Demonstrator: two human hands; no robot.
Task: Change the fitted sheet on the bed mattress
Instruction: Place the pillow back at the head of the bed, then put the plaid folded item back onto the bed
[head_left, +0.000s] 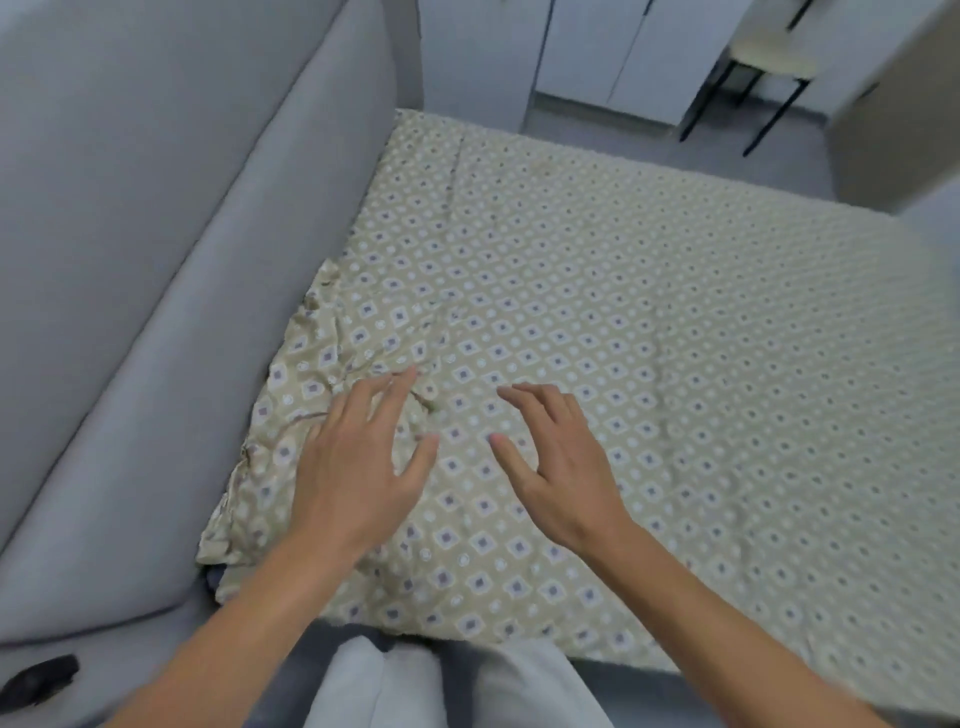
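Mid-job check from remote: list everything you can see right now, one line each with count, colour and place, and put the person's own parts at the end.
fitted sheet: one, beige with white and grey diamond print, spread over the mattress, bunched and wrinkled along its left edge.
headboard: one, grey padded, left of the bed.
stool: one, pale seat on black legs, top right on the floor.
cabinet doors: white, along the top; count unclear.
dark object: one, black, bottom left, too blurred to identify.
left hand: fingers spread, on the wrinkled sheet.
right hand: fingers spread, over the sheet; contact unclear.
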